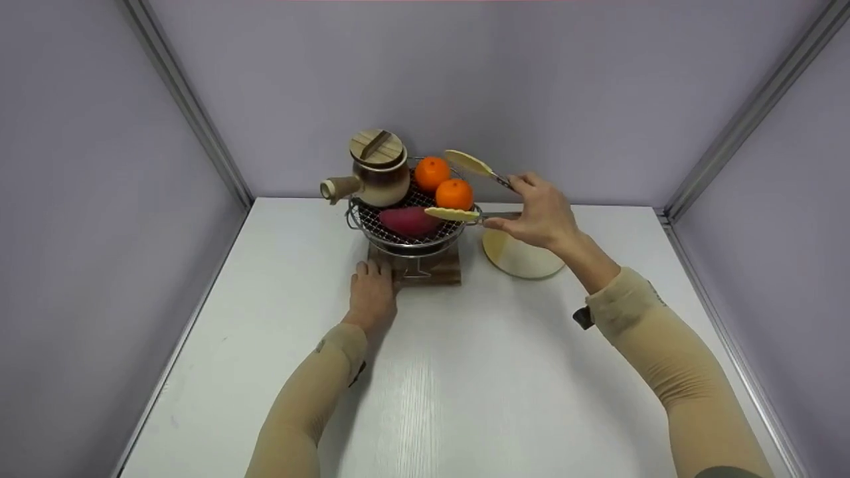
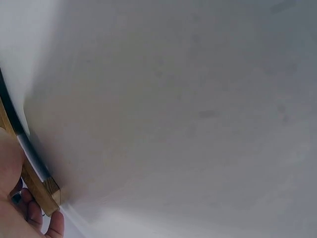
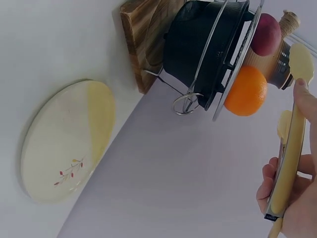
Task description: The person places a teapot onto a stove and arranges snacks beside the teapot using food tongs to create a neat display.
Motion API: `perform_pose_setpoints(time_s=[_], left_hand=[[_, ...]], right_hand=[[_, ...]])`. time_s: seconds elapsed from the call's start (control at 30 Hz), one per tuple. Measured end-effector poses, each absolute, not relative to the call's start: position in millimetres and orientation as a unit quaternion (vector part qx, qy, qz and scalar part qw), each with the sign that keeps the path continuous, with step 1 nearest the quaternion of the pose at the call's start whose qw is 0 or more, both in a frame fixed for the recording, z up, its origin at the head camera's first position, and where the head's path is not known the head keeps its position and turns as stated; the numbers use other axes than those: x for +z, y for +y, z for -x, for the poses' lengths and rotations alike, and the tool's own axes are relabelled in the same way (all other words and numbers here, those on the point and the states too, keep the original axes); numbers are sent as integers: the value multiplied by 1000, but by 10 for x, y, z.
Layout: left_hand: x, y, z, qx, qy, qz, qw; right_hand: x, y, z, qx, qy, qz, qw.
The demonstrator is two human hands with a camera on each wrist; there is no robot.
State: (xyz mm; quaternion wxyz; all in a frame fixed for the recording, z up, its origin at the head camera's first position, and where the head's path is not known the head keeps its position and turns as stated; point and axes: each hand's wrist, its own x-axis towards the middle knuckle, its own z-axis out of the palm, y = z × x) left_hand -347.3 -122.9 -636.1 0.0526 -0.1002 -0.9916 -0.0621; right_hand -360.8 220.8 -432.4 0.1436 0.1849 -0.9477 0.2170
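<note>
My right hand (image 1: 543, 214) holds tongs (image 1: 453, 214) with cream tips, their arms spread apart. One tip is over the sweet potato (image 1: 402, 220), the other behind the oranges (image 1: 455, 195). In the right wrist view the tongs (image 3: 288, 186) lie along the palm. My left hand (image 1: 372, 295) grips the front left corner of the wooden board (image 1: 445, 273) under the grill. The left wrist view has the fingers against the board's edge (image 2: 39, 191). Two oranges and the purple-red sweet potato sit on the wire rack (image 1: 378, 231).
A brown and cream side-handled pot (image 1: 384, 186) with a wooden lid (image 1: 376, 147) stands on the rack's left side. The black stove bowl (image 3: 198, 44) is under the rack. Right of it, a cream and yellow plate (image 1: 524, 257) lies on the white table (image 1: 478, 372). Grey walls (image 1: 564, 86) enclose the table.
</note>
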Motion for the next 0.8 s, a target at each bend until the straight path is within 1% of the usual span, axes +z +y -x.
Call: perform_pose_setpoints(time_s=[0.17,0.37,0.5,0.8], left_hand=[[-6386,-1231,3491,-69,-991,101,47],[-6406,-1234,3505,-65,-991,100,56],[-6401,-1231,3507,-63,-992,98,53],[-6379,-1230,3483,-52,-992,102,54]], right_hand=[[-4377,2300,3591,221,-947,-176,154],[-4440,2409,3574,219,-947,-167,166],[-4475,2478,3576,220,-946,-164,175],[-4523,2604,3563,235,-944,-146,181]])
